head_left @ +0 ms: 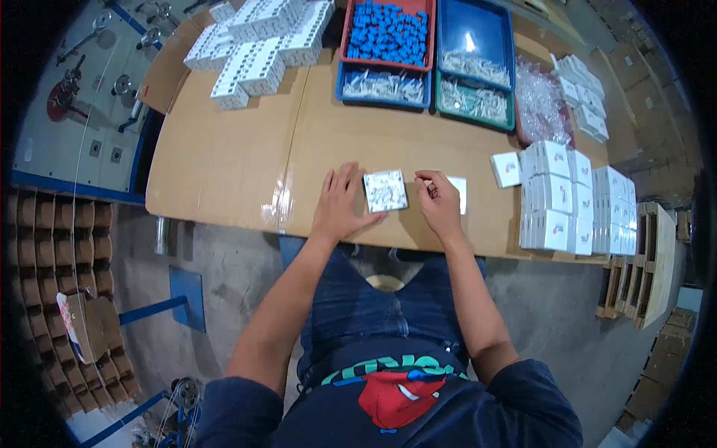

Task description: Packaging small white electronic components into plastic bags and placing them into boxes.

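In front of me on the cardboard-covered table lies a small square white box (386, 191) with grey marks or small pieces on its upper face; which of these, I cannot tell. My left hand (340, 203) rests at its left side, open, fingers stretched forward and the thumb reaching along the near edge. To the right of the box, and apart from it, is my right hand (441, 200), its fingers curled together; what they hold, if anything, is hidden. A flat white square piece (459, 196) lies partly under that hand.
Beyond my hands stand a red tray (345, 46) of blue parts, blue trays (439, 30) and a green tray (478, 118) of small pale pieces. Clear plastic wrappings (539, 101) fill another tray. Stacked white boxes (554, 196) flank the right; more boxes (261, 71) are far left.
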Tool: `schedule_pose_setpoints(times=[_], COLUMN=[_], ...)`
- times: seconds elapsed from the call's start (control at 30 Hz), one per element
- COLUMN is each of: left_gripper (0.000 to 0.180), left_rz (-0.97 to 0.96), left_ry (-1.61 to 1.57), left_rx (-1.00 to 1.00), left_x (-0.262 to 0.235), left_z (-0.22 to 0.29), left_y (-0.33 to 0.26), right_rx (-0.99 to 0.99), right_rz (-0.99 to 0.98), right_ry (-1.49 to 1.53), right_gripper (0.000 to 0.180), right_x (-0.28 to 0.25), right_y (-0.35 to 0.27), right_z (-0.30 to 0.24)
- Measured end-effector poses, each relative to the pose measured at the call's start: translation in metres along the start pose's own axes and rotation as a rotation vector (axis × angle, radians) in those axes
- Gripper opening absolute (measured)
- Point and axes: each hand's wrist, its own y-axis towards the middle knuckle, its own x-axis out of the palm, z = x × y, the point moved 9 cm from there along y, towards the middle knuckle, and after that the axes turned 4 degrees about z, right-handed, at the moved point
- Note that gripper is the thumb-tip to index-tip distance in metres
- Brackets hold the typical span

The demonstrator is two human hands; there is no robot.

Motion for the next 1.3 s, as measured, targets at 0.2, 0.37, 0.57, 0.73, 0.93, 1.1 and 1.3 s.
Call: schedule_pose_setpoints(times=[0.2,0.37,0.57,0.73,0.93,1.1,1.3], left_gripper=[0.093,0.094,0.091,0.089,0.088,0.088,0.089], left_rz=[-0.078,-0.088,-0.082,-0.081,-0.070,-0.095,-0.107], left_ry=[-0.012,-0.017,-0.037,-0.053,-0.039,-0.084,-0.088], left_rx=[-0.032,-0.056,-0.053,-0.056,-0.068,-0.079,-0.084], left_x=[0.000,-0.003,-0.003,-0.005,-0.009,-0.009,-0.011], left_z=[-0.003,-0.003,-0.004,-0.004,-0.007,-0.006,-0.008], left_y=[-0.002,0.002,0.007,0.010,0.007,0.010,0.011], right_rx=[-0.110,-0.298,-0.386,-0.520,-0.615,-0.675,-0.495], right_rz=[0.069,0.160,0.249,0.235,0.134,0.138,0.082], right_ry=[-0.041,-0.249,-0.611,-0.941,-1.007,-1.073,-1.171], right_gripper=[0.021,0.020,0.016,0.013,0.021,0.022,0.023], right_x=[0.012,0.011,0.006,0.008,0.028,0.047,0.064], right_y=[0.098,0.201,0.319,0.388,0.437,0.452,0.468], right_z=[-0.010,-0.021,-0.043,-0.056,-0.053,-0.045,-0.035])
